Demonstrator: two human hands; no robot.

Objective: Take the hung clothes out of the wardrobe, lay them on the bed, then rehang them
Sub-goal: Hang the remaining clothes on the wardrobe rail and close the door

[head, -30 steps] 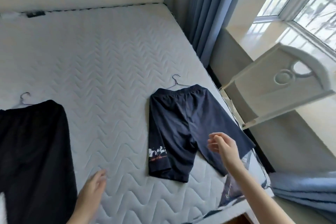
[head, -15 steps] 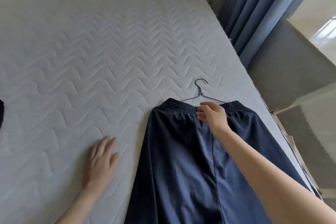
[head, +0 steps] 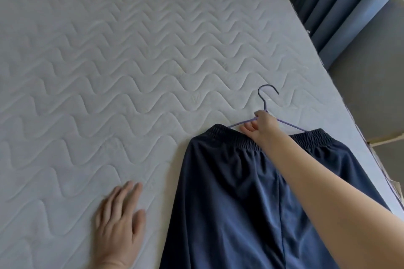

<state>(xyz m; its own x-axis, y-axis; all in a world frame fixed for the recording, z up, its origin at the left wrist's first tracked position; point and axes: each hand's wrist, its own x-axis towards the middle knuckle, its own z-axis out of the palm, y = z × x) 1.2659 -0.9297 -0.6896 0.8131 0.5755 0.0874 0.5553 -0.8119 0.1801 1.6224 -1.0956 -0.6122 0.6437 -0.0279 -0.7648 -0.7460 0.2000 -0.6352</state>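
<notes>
Dark navy shorts (head: 236,199) lie flat on the white quilted mattress (head: 109,61), waistband pointing away from me. A thin purple wire hanger (head: 265,102) sticks out of the waistband, its hook lying on the mattress. My right hand (head: 260,125) reaches over the shorts and pinches the hanger at the base of its neck, just past the waistband. My left hand (head: 120,225) rests flat on the mattress to the left of the shorts, fingers straight. The lower part of the shorts runs out of the frame.
The mattress's right edge (head: 341,85) runs diagonally from top centre to lower right. Beyond it hang blue curtains (head: 341,0) and a grey wall (head: 371,94). Bare mattress spreads left of and beyond the shorts.
I have leaned in over the bed. My right hand moved from the waistband up onto the hanger's neck and pinched it. My left hand stays pressed on the mattress.
</notes>
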